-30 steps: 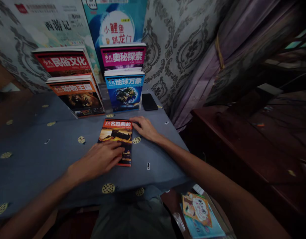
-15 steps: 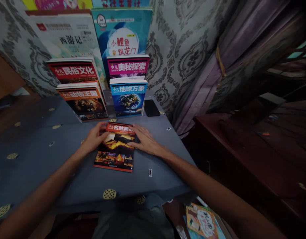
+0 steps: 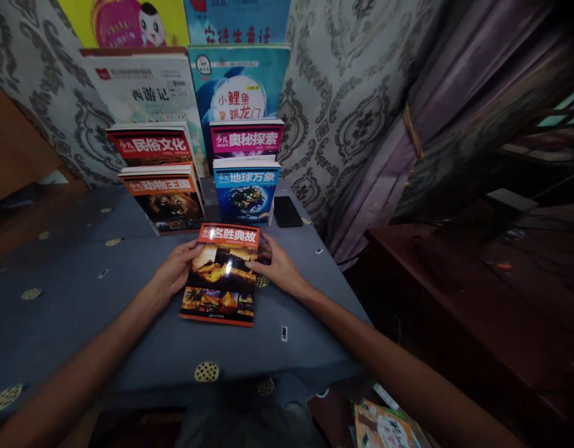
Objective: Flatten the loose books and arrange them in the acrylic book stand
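Observation:
A thin book (image 3: 221, 270) with an orange title band and a golden Great Wall picture is tilted up toward me, its top edge off the table and its lower edge low over the cloth. My left hand (image 3: 177, 264) is closed on its left side, thumb on the cover. On the right side my right hand (image 3: 275, 264) grips it likewise, thumb on the cover and fingers behind, partly hidden. Just beyond stand an orange lion book (image 3: 165, 205) and a blue earth book (image 3: 246, 198), upright and leaning back.
Behind are a red-topped book (image 3: 149, 142), a magenta book (image 3: 247, 140) and taller picture books (image 3: 142, 78) against the wall. A black phone (image 3: 288, 211) lies right of the blue book. The grey-blue tablecloth (image 3: 128, 354) covers the table. More books (image 3: 383, 426) are low at right.
The book's top edge has come up from the table, and both hands now grip its sides with fingers behind. The view has tilted up slightly, so the standing books appear lower.

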